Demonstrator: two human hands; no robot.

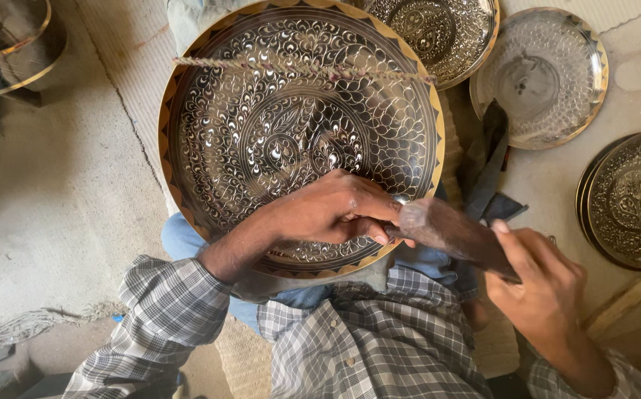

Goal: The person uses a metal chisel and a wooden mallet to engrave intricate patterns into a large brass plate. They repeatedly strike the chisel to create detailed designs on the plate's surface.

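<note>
Your hands work at the near rim of a large engraved tray on your lap.

Your left hand (pixel 335 210) rests on the lower right part of the engraved tray (pixel 298 133), its grip curled tight around a small tool that is mostly hidden under the fingers. Your right hand (pixel 538 284) has its grip closed on the handle of a dark wooden mallet (pixel 450 233), whose head sits just beside your left fingers. A twisted cord (pixel 298 69) stretches across the tray's upper part. Other engraved plates (pixel 631 199) lie on the floor to your right, and a silvery one (pixel 538 74) further off.
</note>
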